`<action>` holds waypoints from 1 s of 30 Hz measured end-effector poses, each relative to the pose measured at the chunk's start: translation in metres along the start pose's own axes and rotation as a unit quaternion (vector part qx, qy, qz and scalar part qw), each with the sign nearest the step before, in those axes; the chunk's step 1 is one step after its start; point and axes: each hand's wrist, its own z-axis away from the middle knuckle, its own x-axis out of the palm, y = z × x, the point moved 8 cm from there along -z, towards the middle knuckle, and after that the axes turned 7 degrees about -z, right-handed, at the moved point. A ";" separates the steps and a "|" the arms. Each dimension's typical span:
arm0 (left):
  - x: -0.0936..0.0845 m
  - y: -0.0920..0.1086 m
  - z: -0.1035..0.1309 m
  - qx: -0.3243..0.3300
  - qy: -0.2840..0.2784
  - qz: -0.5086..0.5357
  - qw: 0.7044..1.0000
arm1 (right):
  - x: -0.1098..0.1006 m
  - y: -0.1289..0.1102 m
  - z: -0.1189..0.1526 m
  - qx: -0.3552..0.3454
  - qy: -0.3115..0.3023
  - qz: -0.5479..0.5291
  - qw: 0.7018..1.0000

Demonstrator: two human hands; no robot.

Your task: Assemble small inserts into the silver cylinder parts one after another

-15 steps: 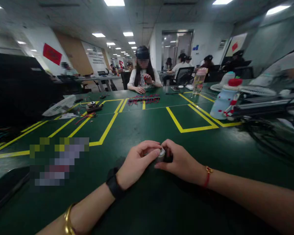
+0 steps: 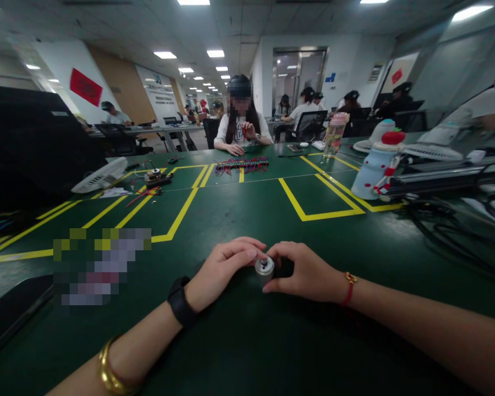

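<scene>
A small silver cylindrical motor (image 2: 264,271) stands upright on the green table, its round top with a short shaft facing up. My right hand (image 2: 307,272) grips it from the right, thumb at the near side and index finger at the far side. The other right fingers curl behind and are partly hidden. My left hand (image 2: 226,269) lies just to the left, its fingers stretched out and slightly bent. Its fingertips reach the motor's far left edge; whether they touch it I cannot tell.
Yellow tape (image 2: 334,215) marks areas on the table (image 2: 231,214). A bundle of coloured wires (image 2: 242,164) lies ahead, before a seated person (image 2: 240,124). Small parts (image 2: 155,177) and a white fan (image 2: 101,177) are left; a blue bottle (image 2: 369,175) and black cables (image 2: 441,231) right.
My left hand has drawn back slightly leftward from the top of the motor, uncovering its shaft. The motor, in my right hand, has shifted a little left and nearer.
</scene>
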 end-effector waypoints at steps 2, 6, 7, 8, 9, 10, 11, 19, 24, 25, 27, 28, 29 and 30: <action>0.004 0.003 0.000 0.014 -0.021 0.004 1.000 | 0.001 -0.005 0.001 -0.025 -0.014 0.007 1.000; 0.009 0.005 0.000 0.032 -0.043 0.033 0.998 | 0.002 -0.009 0.002 -0.047 -0.022 0.013 0.999; 0.009 0.005 0.000 0.034 -0.045 0.035 0.998 | 0.002 -0.010 0.002 -0.048 -0.023 0.015 0.998; 0.010 0.005 -0.001 0.037 -0.048 0.034 0.998 | 0.003 -0.010 0.002 -0.048 -0.023 0.018 0.998; 0.010 0.005 -0.001 0.041 -0.050 0.032 0.997 | 0.003 -0.009 0.002 -0.047 -0.023 0.020 0.998; 0.010 0.005 -0.001 0.044 -0.051 0.028 0.997 | 0.003 -0.009 0.002 -0.045 -0.023 0.023 0.998; 0.010 0.006 -0.002 0.046 -0.053 0.025 0.997 | 0.003 -0.009 0.002 -0.044 -0.024 0.025 0.998; 0.011 0.008 -0.002 0.041 -0.066 0.028 0.997 | 0.006 -0.007 0.002 -0.039 -0.027 0.050 0.998; 0.010 0.005 -0.002 0.026 -0.070 0.031 0.997 | 0.006 -0.007 0.003 -0.033 -0.035 0.055 0.997; 0.010 0.005 -0.001 0.024 -0.069 0.034 0.997 | 0.006 -0.007 0.003 -0.033 -0.037 0.055 0.997; 0.009 0.004 -0.001 0.022 -0.067 0.041 0.997 | 0.005 -0.007 0.003 -0.031 -0.039 0.056 0.997; 0.008 0.004 -0.001 0.021 -0.066 0.044 0.997 | 0.005 -0.007 0.003 -0.031 -0.039 0.056 0.997; 0.008 0.004 0.000 0.021 -0.067 0.048 0.996 | 0.005 -0.006 0.003 -0.030 -0.040 0.057 0.997; 0.008 0.004 0.000 0.020 -0.068 0.051 0.996 | 0.005 -0.006 0.003 -0.030 -0.041 0.059 0.997</action>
